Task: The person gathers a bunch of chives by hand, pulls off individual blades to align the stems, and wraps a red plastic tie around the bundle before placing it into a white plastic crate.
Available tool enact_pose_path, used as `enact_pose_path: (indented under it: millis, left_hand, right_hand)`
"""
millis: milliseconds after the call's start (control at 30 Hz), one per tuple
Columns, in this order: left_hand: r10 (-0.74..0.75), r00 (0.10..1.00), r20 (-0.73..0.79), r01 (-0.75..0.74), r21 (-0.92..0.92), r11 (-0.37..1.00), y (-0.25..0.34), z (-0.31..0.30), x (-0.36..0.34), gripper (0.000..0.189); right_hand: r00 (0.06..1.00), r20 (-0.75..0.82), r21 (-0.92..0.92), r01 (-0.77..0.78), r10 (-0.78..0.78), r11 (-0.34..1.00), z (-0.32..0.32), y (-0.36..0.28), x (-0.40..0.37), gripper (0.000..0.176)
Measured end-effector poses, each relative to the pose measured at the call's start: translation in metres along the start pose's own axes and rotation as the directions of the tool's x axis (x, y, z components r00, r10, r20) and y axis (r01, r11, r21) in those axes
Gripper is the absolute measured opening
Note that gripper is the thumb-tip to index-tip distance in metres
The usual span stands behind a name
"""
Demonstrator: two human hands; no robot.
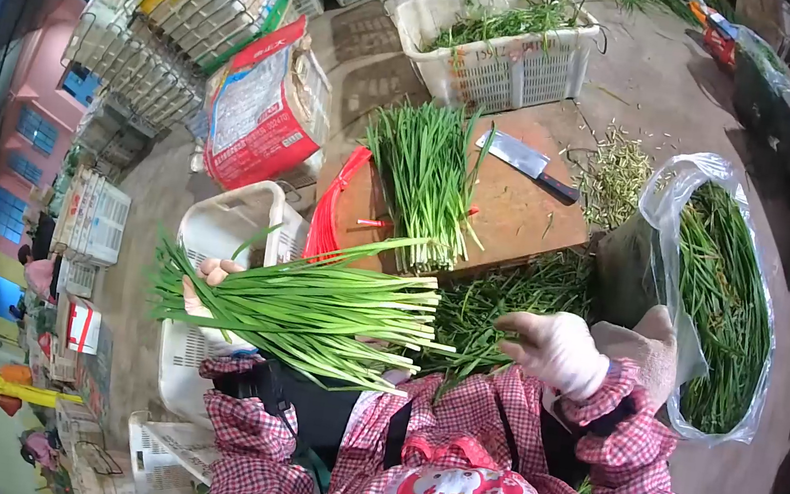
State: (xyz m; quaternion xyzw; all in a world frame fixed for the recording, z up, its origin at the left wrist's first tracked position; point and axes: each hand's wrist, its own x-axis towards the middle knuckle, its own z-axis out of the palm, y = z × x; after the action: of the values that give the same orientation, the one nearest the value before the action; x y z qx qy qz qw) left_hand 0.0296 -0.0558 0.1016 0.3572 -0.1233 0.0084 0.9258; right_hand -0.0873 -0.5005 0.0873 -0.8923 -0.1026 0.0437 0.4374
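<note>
A bunch of garlic chives [336, 309] lies across my left hand [215, 272], which is closed around its leafy end. The pale cut stems point right, towards my body's middle. My right hand [552, 350], in a white glove with the fingertips showing, hovers over loose green leaves [519, 300]. Its fingers are slightly bent and apart, with nothing visible between them. In front, a second bunch of chives [424, 180] rests on a brown board [530, 221]. A cleaver [528, 165] lies on the board beside it, and red ties [327, 212] hang at its left edge.
A clear plastic bag of greens [724, 314] stands at my right. Cut stem ends [619, 177] are heaped beyond the board. A white crate of greens [502, 60] stands ahead, with a red-and-white sack [263, 107] and a white basket [215, 232] to the left.
</note>
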Motion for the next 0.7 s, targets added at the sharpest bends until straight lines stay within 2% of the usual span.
enact_pose_path:
  millis: [67, 100, 133, 167, 200, 233, 267, 333, 367, 400, 433, 467, 533, 567, 600, 667, 700]
  left_hand:
    - [0.056, 0.97, -0.237, -0.021, 0.149, 0.989, -0.002, 0.014, 0.0, 0.036]
    - [0.163, 0.931, -0.326, -0.117, 0.156, 0.981, -0.012, 0.028, -0.003, 0.037]
    - [0.162, 0.932, -0.324, -0.118, 0.153, 0.981, -0.011, 0.031, -0.003, 0.037]
    - [0.158, 0.947, -0.281, -0.108, 0.187, 0.976, -0.01, 0.033, -0.003, 0.037]
    - [0.153, 0.96, -0.236, -0.101, 0.219, 0.97, -0.011, 0.034, -0.003, 0.037]
    - [0.15, 0.96, -0.237, -0.107, 0.184, 0.977, -0.011, 0.03, -0.003, 0.036]
    - [0.109, 0.987, -0.117, -0.091, 0.155, 0.984, -0.008, 0.026, -0.001, 0.036]
    - [0.135, 0.957, -0.255, -0.106, 0.122, 0.987, -0.008, 0.026, -0.004, 0.036]
    - [0.133, 0.958, -0.255, -0.105, 0.121, 0.987, -0.01, 0.027, -0.004, 0.036]
    - [0.157, 0.969, -0.192, -0.137, 0.111, 0.984, -0.012, 0.028, -0.003, 0.036]
    - [0.18, 0.975, -0.127, -0.168, 0.1, 0.981, -0.014, 0.032, -0.003, 0.036]
    - [0.177, 0.976, -0.126, -0.166, 0.099, 0.981, -0.018, 0.037, -0.005, 0.036]
    - [0.183, 0.953, -0.242, -0.153, 0.136, 0.979, -0.023, 0.047, -0.007, 0.036]
    - [0.146, 0.975, -0.166, -0.127, 0.121, 0.985, -0.023, 0.041, -0.006, 0.037]
    - [0.149, 0.975, -0.163, -0.13, 0.121, 0.984, -0.024, 0.03, -0.004, 0.037]
    - [0.202, 0.889, -0.41, -0.22, 0.003, 0.975, -0.024, 0.011, -0.004, 0.033]
    - [0.169, 0.952, -0.254, -0.15, 0.093, 0.984, -0.022, 0.009, -0.011, 0.026]
  right_hand:
    - [0.967, -0.178, 0.023, 0.19, -0.183, 0.982, 0.021, -0.008, 0.016, 0.023]
    - [0.968, -0.178, 0.018, 0.182, -0.176, 0.983, 0.022, -0.012, 0.019, 0.022]
    - [0.97, -0.177, 0.012, 0.174, -0.169, 0.985, 0.023, -0.017, 0.022, 0.021]
    - [0.941, -0.213, 0.004, 0.271, -0.264, 0.963, 0.032, -0.016, 0.036, 0.023]
    - [0.94, -0.253, 0.103, 0.263, -0.23, 0.959, 0.041, -0.014, 0.039, 0.024]
    - [0.981, -0.19, 0.463, 0.112, -0.025, 0.879, 0.056, -0.007, 0.042, 0.026]
    - [0.988, -0.053, 0.75, -0.057, 0.146, 0.659, 0.066, -0.003, 0.044, 0.027]
    - [0.986, 0.043, 0.803, -0.131, 0.164, 0.581, 0.071, 0.003, 0.047, 0.036]
    - [0.979, 0.095, 0.813, -0.182, 0.183, 0.552, 0.075, 0.002, 0.047, 0.041]
    - [0.968, 0.147, 0.821, -0.233, 0.201, 0.522, 0.078, -0.001, 0.047, 0.046]
    - [0.966, 0.197, 0.874, -0.25, 0.166, 0.417, 0.084, -0.003, 0.05, 0.051]
    - [0.952, 0.252, 0.889, -0.298, 0.172, 0.348, 0.085, -0.01, 0.049, 0.049]
    - [0.973, 0.22, 0.959, -0.23, 0.077, 0.168, 0.101, -0.019, 0.051, 0.046]
    - [0.965, 0.214, 0.95, -0.241, 0.15, 0.199, 0.1, -0.03, 0.053, 0.041]
    - [0.938, 0.248, 0.939, -0.294, 0.243, 0.178, 0.094, -0.044, 0.049, 0.028]
    - [0.981, -0.145, 0.862, 0.063, 0.125, 0.503, 0.119, -0.041, 0.044, 0.022]
    - [0.905, -0.408, 0.57, 0.353, -0.117, 0.742, 0.121, -0.037, 0.044, 0.019]
